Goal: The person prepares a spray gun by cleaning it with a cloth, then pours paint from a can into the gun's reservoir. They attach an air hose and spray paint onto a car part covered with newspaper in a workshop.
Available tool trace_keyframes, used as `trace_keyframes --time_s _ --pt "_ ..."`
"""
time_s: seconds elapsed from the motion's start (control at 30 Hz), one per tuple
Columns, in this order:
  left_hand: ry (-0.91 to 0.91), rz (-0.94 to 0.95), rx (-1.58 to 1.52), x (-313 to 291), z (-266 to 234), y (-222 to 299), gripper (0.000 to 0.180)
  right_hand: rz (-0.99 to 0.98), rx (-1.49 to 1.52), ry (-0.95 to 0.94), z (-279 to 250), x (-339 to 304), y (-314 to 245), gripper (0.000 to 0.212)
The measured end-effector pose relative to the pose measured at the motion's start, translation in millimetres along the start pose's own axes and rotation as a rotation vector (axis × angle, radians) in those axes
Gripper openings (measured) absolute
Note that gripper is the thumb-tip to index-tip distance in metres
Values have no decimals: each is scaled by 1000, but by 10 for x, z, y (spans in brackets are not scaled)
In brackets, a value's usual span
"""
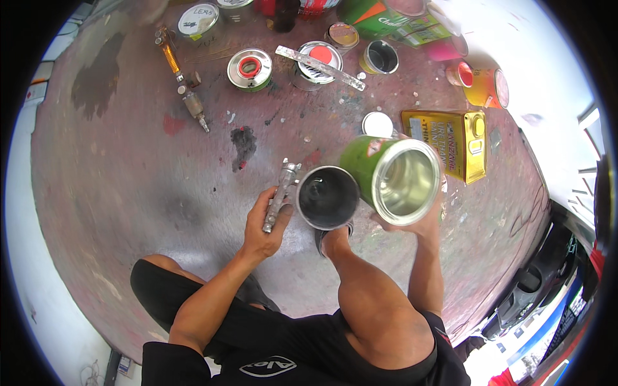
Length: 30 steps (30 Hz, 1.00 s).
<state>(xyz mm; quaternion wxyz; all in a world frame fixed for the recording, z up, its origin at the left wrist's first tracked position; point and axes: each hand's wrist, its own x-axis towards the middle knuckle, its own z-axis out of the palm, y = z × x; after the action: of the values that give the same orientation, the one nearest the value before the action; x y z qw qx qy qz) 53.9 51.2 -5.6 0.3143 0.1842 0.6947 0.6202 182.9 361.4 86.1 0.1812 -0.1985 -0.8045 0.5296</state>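
My left hand (264,222) is wrapped round a metal spray gun (281,196). Just right of the gun is its round cup (328,219), open at the top and dark inside. Whether a liquid stands in the cup I cannot tell for sure. My right hand (421,222) grips a green paint can (362,164) from behind and below. The can's lid is off and its mouth, with a bright silvery inside, faces up toward me. Its left side is close beside the cup's rim. Part of my right hand is hidden behind the can.
Beyond the can stands a yellow rectangular tin (444,138) beside a white round lid (377,125). Farther off are a lidded can with a red ring (250,69), a flat stirring stick (322,67) across another can, an open dark pot (380,58) and an amber-handled air fitting (170,58).
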Motion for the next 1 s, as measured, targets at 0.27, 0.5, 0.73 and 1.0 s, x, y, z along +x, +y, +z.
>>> trace_keyframes --time_s 0.27,0.5,0.73,1.0 --pt "190 -147 -82 -66 -263 -217 45 113 -6 242 1055 409 910 125" --pt "317 -163 -128 -126 -506 -291 47 127 29 200 1456 563 1224 129" --pt "427 -167 -122 -215 -633 -158 32 312 -311 219 1515 252 1032 121" --pt "552 -145 -144 -272 -663 -1 30 -114 -235 -214 2120 40 706 105"
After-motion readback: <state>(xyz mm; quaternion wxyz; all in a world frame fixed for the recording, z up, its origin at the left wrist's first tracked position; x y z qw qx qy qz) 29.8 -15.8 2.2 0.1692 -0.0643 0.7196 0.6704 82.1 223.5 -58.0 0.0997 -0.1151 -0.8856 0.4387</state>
